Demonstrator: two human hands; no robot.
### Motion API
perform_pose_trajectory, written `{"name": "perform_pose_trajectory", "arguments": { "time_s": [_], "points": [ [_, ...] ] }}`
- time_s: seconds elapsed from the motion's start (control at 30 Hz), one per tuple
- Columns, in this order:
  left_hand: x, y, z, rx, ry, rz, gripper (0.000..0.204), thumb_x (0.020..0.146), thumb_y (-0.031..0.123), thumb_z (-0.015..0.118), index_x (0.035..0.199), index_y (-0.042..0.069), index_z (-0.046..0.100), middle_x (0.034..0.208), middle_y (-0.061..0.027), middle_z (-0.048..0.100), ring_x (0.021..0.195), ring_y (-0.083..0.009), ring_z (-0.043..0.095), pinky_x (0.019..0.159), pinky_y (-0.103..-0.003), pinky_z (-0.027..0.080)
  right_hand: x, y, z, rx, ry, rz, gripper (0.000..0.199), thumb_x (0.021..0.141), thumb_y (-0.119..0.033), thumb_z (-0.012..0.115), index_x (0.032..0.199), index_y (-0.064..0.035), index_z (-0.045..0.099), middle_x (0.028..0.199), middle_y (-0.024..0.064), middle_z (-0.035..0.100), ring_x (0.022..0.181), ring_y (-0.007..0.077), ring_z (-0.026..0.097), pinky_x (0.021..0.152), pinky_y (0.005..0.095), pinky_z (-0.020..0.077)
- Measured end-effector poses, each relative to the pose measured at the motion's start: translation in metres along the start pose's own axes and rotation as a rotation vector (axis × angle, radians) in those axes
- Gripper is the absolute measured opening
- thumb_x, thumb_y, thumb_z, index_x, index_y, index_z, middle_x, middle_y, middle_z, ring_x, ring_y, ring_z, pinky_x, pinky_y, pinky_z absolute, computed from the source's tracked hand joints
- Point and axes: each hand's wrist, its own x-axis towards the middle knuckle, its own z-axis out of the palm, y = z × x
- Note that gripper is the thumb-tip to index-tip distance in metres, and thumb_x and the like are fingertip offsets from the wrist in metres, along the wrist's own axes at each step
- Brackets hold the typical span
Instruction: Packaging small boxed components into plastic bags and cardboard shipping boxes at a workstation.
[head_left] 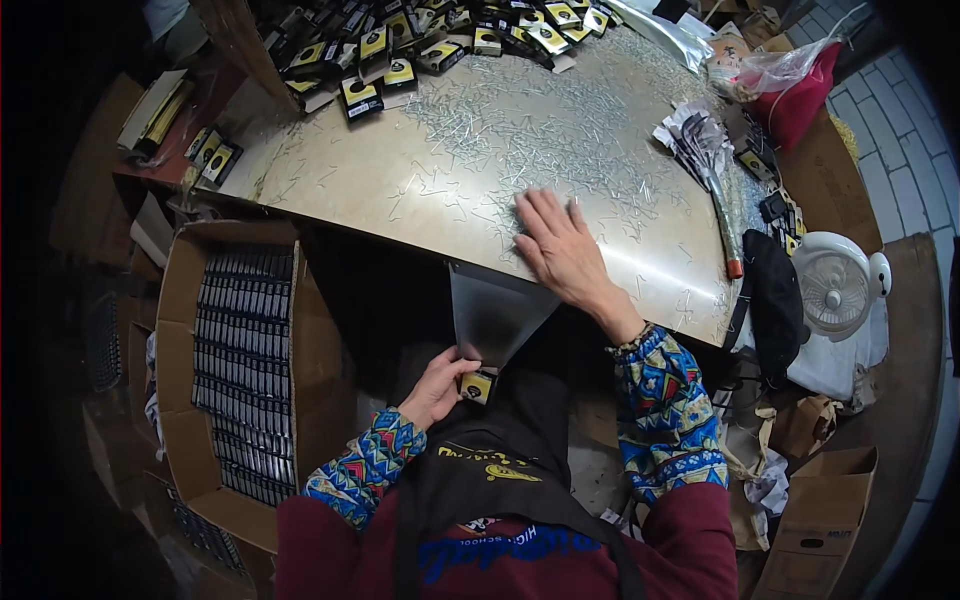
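My left hand (436, 388) grips a small black-and-yellow box (478, 386) just under the lower end of a grey metal chute (495, 315). The chute hangs from the front edge of the table (360, 190) and narrows downward. Flat on the tabletop, close to that edge above the chute, my right hand (565, 250) lies with its fingers stretched out. Around its fingertips are scattered thin, silvery bent wire pieces (480, 130), thickest toward the middle of the table. Whether any lie under the palm is hidden.
Many small black-and-yellow boxes (398, 75) are heaped at the far edge. A carton (180, 370) packed with rows of boxes stands at left. On the right are a brush-like bundle with a taped handle (725, 225), a white fan (832, 285) and an open carton (822, 520).
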Motion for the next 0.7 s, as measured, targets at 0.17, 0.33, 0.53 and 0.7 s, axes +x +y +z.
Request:
{"name": "perform_pose_trajectory", "arguments": {
  "time_s": [0.17,0.33,0.53,0.7],
  "points": [
    [-0.001,-0.002,-0.006,0.042,0.032,0.029,0.028,0.087,0.007,0.063,0.114,0.01,0.057,0.102,-0.0017,0.062,0.093,-0.0161,0.062,0.076,-0.035,0.054,0.007,0.019,-0.016,0.986,0.009,0.376,0.047,0.097,-0.02,0.054,0.139,-0.0028,0.045,0.133,0.02,0.055,0.131,0.032,0.047,0.113,0.0424,0.0288],
    [-0.006,-0.004,0.002,0.037,0.083,0.066,0.025,0.086,0.007,0.065,0.11,0.009,0.058,0.1,-0.0008,0.063,0.092,-0.0139,0.061,0.077,-0.032,0.052,0.028,-0.016,0.009,0.146,0.039,0.001,0.054,0.096,-0.034,0.054,0.141,-0.0056,0.044,0.15,0.0209,0.035,0.141,0.0372,0.029,0.114,0.046,0.0264],
    [-0.01,-0.012,0.013,0.089,0.167,0.148,0.022,0.086,0.005,0.064,0.107,0.006,0.059,0.095,-0.0006,0.064,0.089,-0.0106,0.059,0.08,-0.025,0.047,0.004,-0.074,0.032,-0.029,0.109,0.083,0.048,0.096,-0.029,0.052,0.135,-0.0007,0.046,0.141,0.0296,0.039,0.134,0.0442,0.036,0.109,0.053,0.0308],
    [-0.023,-0.01,0.012,0.122,0.2,0.163,0.024,0.085,0.003,0.063,0.108,0.004,0.059,0.095,-0.0016,0.064,0.087,-0.0093,0.058,0.079,-0.023,0.045,-0.032,-0.111,-0.015,0.061,-0.04,0.038,0.043,0.094,-0.021,0.056,0.131,-0.0002,0.05,0.138,0.0282,0.044,0.129,0.044,0.042,0.107,0.0514,0.0343]
  ]
}}
